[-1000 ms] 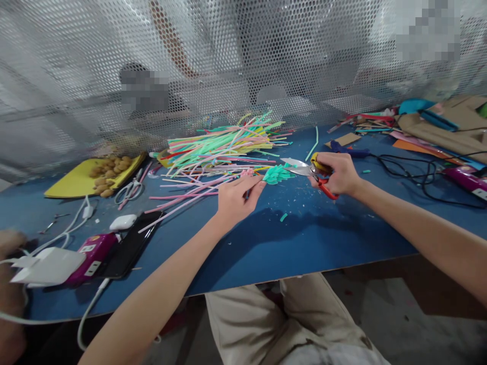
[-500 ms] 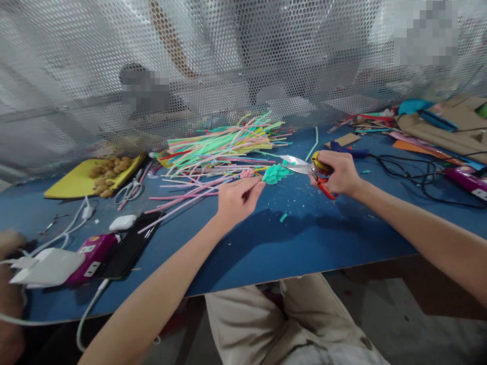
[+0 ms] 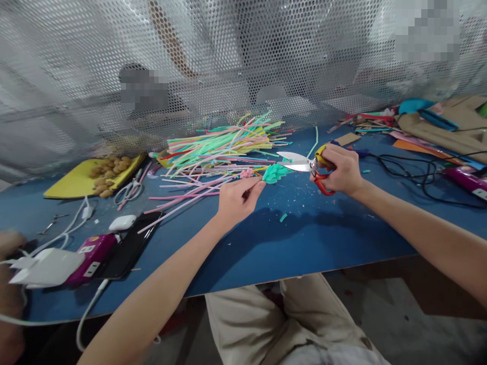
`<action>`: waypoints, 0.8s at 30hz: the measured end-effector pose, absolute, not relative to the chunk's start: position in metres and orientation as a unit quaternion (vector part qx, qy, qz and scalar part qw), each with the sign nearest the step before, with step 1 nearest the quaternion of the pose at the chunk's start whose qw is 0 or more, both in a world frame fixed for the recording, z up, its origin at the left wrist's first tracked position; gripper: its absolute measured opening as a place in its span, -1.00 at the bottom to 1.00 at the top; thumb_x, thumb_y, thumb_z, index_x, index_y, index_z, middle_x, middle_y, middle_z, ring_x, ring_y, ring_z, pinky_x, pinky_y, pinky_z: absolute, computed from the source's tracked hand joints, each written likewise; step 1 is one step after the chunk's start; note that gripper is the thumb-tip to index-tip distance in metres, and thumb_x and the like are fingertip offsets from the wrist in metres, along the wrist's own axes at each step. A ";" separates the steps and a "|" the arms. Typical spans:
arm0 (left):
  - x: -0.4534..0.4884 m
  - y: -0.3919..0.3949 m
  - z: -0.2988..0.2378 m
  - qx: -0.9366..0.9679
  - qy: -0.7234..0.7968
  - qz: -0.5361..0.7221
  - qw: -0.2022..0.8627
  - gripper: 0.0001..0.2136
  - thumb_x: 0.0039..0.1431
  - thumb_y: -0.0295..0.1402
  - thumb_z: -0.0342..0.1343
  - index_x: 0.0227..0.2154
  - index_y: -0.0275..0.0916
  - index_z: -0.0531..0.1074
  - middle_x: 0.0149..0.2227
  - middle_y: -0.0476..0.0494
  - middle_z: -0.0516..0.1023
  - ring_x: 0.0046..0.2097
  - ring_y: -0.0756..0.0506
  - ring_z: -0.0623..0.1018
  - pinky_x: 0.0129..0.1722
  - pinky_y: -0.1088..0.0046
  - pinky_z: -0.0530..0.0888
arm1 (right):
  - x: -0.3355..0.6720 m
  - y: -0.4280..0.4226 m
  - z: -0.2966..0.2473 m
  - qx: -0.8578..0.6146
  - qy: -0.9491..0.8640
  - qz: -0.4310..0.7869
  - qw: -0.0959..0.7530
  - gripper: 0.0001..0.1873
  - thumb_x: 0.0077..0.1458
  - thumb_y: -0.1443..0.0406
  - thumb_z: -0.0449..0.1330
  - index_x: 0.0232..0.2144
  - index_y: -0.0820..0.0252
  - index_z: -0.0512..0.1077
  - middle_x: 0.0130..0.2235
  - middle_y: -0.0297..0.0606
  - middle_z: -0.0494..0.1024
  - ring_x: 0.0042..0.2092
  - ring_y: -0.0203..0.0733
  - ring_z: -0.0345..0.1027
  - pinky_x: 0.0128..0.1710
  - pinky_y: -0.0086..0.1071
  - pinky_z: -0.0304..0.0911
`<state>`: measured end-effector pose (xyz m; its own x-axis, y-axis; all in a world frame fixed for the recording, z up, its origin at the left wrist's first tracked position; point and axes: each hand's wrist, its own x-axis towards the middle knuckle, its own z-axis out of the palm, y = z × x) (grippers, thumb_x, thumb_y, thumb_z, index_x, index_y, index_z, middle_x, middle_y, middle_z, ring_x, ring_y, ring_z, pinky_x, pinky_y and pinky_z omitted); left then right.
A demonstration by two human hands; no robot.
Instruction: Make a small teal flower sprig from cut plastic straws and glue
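My left hand (image 3: 242,198) pinches the near end of a green leafy piece of folded strips (image 3: 276,173) above the blue table. My right hand (image 3: 341,170) is wrapped round the red and yellow handles of a pair of scissors (image 3: 298,162). Their blades are parted and point left, at the far end of the green piece. Whether the blades touch it I cannot tell. Just behind my left fingers shows a small pink knotted piece (image 3: 247,173). Below the green piece, a short green offcut (image 3: 283,217) and several tiny scraps lie on the table.
Behind my hands lies a heap of coloured strips (image 3: 228,139) against a perforated metal screen (image 3: 213,61). On the left are a phone (image 3: 127,251), a white charger (image 3: 49,266), cables and a yellow sheet (image 3: 70,180) with brown lumps. A glue gun (image 3: 352,150), its cord and cardboard scraps (image 3: 426,129) are at right.
The scissor blades have opened wider and tilted slightly, with my right hand shifted a little right and up. My left hand and the green piece have barely moved.
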<state>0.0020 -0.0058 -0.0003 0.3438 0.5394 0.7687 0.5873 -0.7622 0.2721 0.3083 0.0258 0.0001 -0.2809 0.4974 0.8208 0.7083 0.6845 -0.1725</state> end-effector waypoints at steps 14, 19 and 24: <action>0.003 -0.004 0.002 -0.812 -0.368 -0.453 -0.019 -0.64 0.42 -0.17 0.04 -0.40 -0.28 0.56 -0.62 0.05 0.26 -0.55 0.06 0.20 -0.47 0.48 0.20 | 0.312 0.035 -0.007 -0.382 -0.793 -0.119 0.459 -0.56 -0.10 0.09 0.40 -0.34 0.06 0.23 -0.34 -0.26 0.36 -0.34 -0.14 0.23 -0.38 -0.23 0.17; -0.001 0.001 0.000 -0.820 -0.374 -0.434 0.007 -0.63 0.43 -0.16 0.02 -0.37 -0.27 0.58 -0.63 0.03 0.33 -0.57 0.05 0.26 -0.48 0.48 0.22 | 0.313 0.042 -0.006 -0.445 -0.734 -0.016 0.513 -0.63 0.07 0.01 0.32 -0.33 0.07 0.29 -0.38 -0.29 0.35 -0.39 -0.16 0.21 -0.37 -0.22 0.18; -0.007 0.006 -0.002 -0.838 -0.355 -0.407 0.072 -0.69 0.42 -0.19 0.03 -0.16 -0.23 0.63 -0.39 -0.11 0.67 -0.50 0.01 0.50 -0.42 0.50 0.35 | 0.335 0.066 -0.012 -0.607 -0.707 0.017 0.363 -0.52 -0.06 -0.10 0.37 -0.35 0.12 0.41 -0.35 -0.17 0.50 -0.34 -0.04 0.35 -0.35 -0.18 0.22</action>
